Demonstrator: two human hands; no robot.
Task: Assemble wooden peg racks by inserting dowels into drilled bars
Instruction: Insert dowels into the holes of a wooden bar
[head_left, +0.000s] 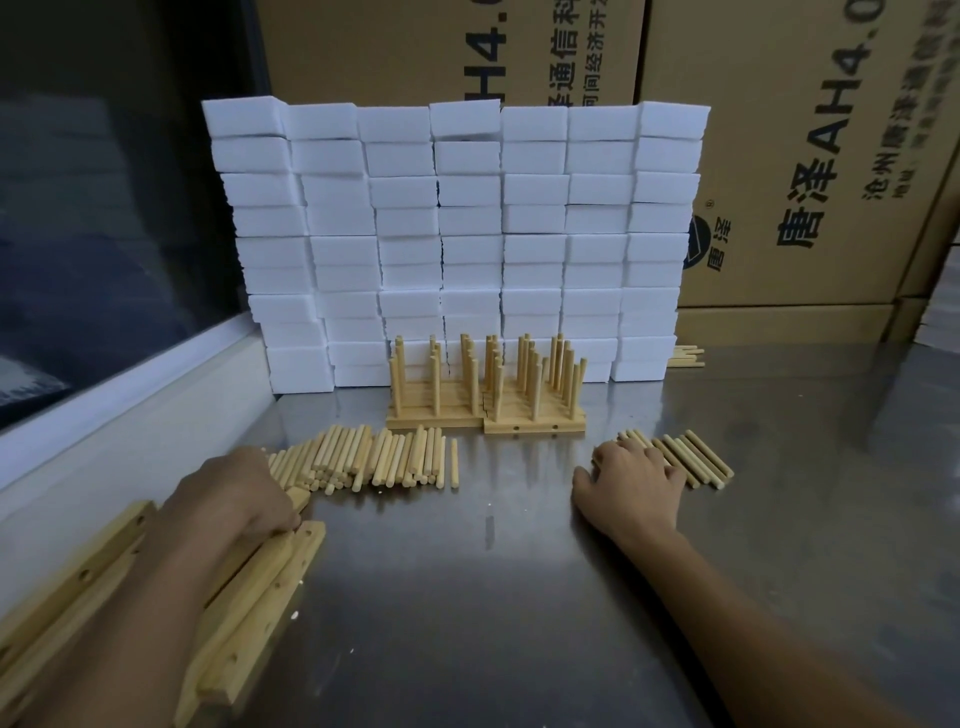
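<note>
Surface: shiny brushed-steel tabletop (467, 597), pretty reflective, you can see the pale glare of the stuff behind it smeared across the middle.
Left edge: a white ledge (130, 395) runs diagonally along the table under a dark glass window (104, 208).
Back wall: a neat stack of white foam blocks (452, 234), seven columns wide, sitting right on the table.
Behind that: big brown cardboard cartons (779, 130) with black printed lettering, lying on their sides so the text reads sideways.
Finished racks: two pale wooden peg racks (485, 395) with upright dowels standing in them, side by side and touching, just in front of the foam.
Dowel pile: a loose heap of light wooden dowels (363, 460) lying flat, left of centre, near the racks.
Smaller dowel row: a short row of the same dowels (685, 457) on the right side.
Drilled bars: several long pale wooden bars with holes (249, 618), laid diagonally at the near left corner.
Left hand (234, 499): knuckles up, fingers curled down over the far end of one of those bars, gripping it.
Right hand (631, 486): palm down, fingers reaching onto the small dowel row; can't tell whether it's pinching one or just resting there.
Far right: a few more dowels (685, 357) poking out from behind the foam.
</note>
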